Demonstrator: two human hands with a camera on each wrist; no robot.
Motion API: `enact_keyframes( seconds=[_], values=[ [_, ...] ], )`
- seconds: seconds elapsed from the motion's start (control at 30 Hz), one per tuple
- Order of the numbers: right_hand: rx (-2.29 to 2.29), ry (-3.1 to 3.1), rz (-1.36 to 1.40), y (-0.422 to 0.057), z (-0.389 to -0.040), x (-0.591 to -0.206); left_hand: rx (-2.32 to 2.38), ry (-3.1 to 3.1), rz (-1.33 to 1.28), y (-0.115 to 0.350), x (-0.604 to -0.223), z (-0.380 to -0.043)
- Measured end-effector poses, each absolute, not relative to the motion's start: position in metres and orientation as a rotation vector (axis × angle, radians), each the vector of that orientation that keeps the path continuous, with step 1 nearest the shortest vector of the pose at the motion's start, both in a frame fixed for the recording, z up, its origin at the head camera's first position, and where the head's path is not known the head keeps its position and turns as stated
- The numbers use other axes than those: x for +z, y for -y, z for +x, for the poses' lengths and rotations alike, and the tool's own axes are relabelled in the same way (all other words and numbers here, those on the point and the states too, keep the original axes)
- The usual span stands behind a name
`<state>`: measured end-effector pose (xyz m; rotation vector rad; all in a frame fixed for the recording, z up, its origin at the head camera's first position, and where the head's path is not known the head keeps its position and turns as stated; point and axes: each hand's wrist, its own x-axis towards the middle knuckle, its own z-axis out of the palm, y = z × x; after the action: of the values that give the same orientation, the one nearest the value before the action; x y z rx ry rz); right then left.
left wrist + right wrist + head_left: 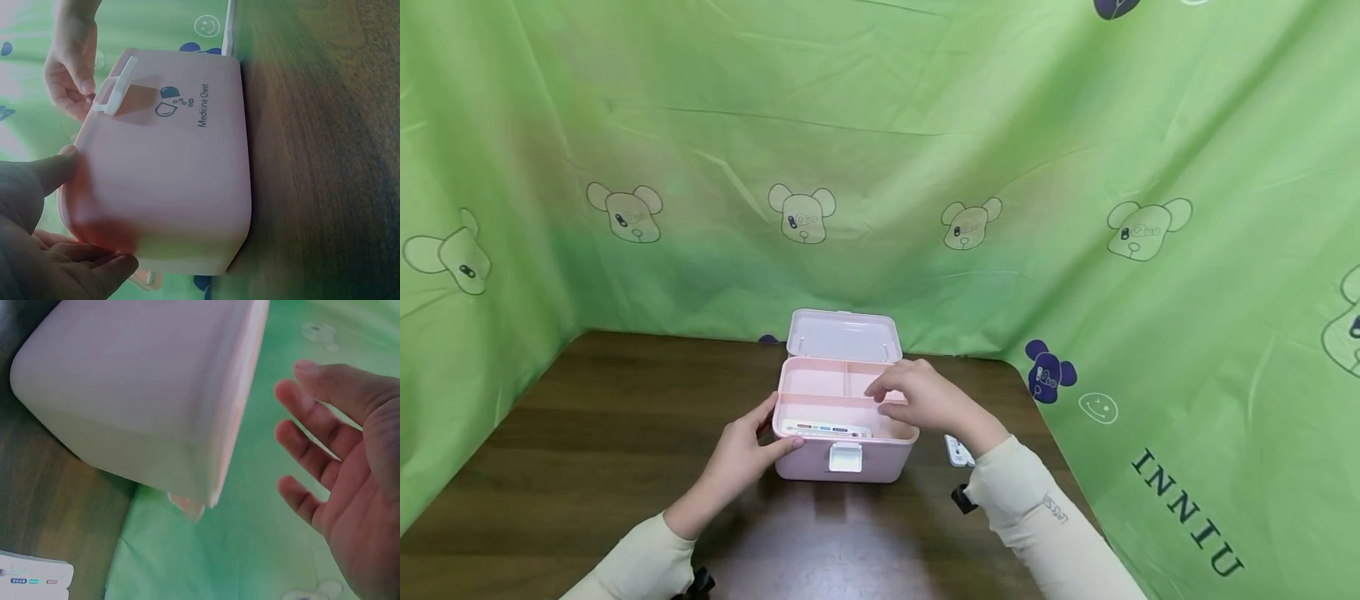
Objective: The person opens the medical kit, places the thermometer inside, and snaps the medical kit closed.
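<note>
A pink plastic medicine chest [801,462] stands on the table with its lid [844,335] tipped back. "Medicine Chest" is printed on its front in the left wrist view, below a white latch [119,87]. My left hand [737,457] holds the left front corner, thumb on the front rim and fingers along the side. Over the right part of the divided tray [820,410] hovers my right hand [928,398], fingers loosely bent and holding nothing. Along the tray's front compartment lies a slim white item with small coloured labels [827,429].
A white flat case [958,451] with small coloured labels lies on the brown wooden table [625,433], right of the chest. Green printed cloth [880,167] hangs behind the table and along both sides.
</note>
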<state>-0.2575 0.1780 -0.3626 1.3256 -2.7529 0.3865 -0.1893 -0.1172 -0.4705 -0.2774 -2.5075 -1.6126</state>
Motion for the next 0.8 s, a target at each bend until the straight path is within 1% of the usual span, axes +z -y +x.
enact_keyframes(
  seconds=[0.2, 0.37, 0.8],
  values=[
    [0.514, 2.667, 1.082, -0.198, -0.245, -0.358, -1.607, 2.516, -0.275, 0.118, -0.472, -0.19],
    [0.632, 2.59, 0.944, -0.216, -0.231, -0.359, -1.612, 2.524, -0.264, 0.117, -0.473, -0.19],
    [0.718, 2.359, 0.586, -0.258, -0.191, -0.405, -1.586, 2.521, -0.278, 0.117, -0.48, -0.192]
  ],
)
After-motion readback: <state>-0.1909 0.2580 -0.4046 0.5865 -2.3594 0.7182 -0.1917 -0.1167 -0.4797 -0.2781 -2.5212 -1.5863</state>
